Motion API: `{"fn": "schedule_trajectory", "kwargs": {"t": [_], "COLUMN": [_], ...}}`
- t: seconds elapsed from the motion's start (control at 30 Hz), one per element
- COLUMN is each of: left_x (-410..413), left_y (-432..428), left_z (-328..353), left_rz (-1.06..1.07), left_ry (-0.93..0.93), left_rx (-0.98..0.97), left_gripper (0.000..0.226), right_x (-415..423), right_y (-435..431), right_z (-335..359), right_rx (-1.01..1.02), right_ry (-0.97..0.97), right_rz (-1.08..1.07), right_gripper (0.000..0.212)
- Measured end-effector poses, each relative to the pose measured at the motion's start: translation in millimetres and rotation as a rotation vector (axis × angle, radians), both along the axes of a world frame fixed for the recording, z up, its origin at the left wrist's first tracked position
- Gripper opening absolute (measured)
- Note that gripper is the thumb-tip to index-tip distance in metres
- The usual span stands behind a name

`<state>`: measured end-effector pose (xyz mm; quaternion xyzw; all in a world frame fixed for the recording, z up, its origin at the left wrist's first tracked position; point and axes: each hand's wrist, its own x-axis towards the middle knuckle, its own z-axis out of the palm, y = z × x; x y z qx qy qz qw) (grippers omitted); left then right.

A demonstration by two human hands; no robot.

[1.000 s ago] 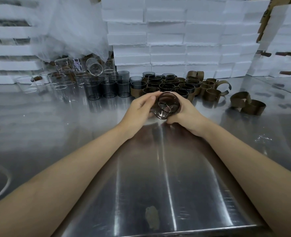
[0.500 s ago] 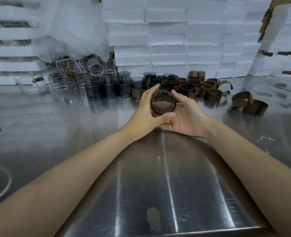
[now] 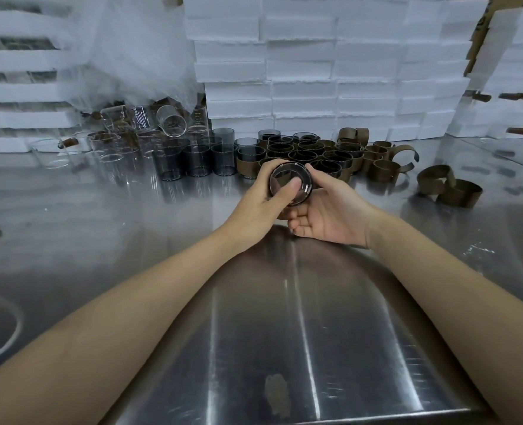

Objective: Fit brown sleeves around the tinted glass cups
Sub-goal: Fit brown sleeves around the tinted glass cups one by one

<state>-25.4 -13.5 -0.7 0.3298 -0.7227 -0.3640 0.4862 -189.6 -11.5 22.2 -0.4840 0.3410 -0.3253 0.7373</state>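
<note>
Left fingers (image 3: 268, 168): curled over the upper left of the tinted glass cup (image 3: 283, 177), thumb laid across the round end that faces the camera; clamped on it.
Right fingers (image 3: 311, 170): wrapped round the cup's right and far side, palm turned up beneath; also clamped on the cup.
Left hand (image 3: 261, 207) and right hand (image 3: 330, 216): they meet at the cup and hold it in the air above the steel table (image 3: 284, 332).
Brown sleeve (image 3: 282, 215): only a sliver of brown shows under the cup, between the two hands. How far it sits along the glass I cannot tell.
Step in hand: most likely seating the sleeve round this cup's wall.
Doing it well: brace the glass end to end with one hand rather than squeezing the wall. Work the band along evenly all round so it does not ride up on one side. Check that it sits square to the rim before setting the cup down.
Risk: smooth glass can slip in a bare grip, and a skewed band may bind.
Sleeved cups (image 3: 309, 154): crowded upright just beyond the hands.
Bare tinted cups (image 3: 197, 161): to the left of that group, no sleeves on them.
Loose sleeves (image 3: 450, 188): lying to the right, well apart from the hands.
</note>
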Motion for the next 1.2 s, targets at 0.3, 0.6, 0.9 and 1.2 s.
{"fn": "schedule_trajectory", "kwargs": {"t": [0.3, 0.6, 0.9, 1.2], "left_x": [0, -1, 0, -3], "left_y": [1, 1, 2, 1], "left_z": [4, 4, 12, 12], "left_rz": [0.091, 0.029, 0.057, 0.163], "left_ry": [0.026, -0.002, 0.056, 0.112], "left_rx": [0.059, -0.033, 0.055, 0.082], "left_gripper": [0.053, 0.052, 0.023, 0.033], "right_x": [-2, -5, -3, -1], "right_y": [0, 1, -5, -3], "right_z": [-1, 0, -5, -4], "right_rx": [0.031, 0.078, 0.107, 0.080], "right_ry": [0.021, -0.028, 0.001, 0.045], "right_rz": [-0.048, 0.018, -0.008, -0.015], "right_gripper": [0.043, 0.046, 0.056, 0.057]}}
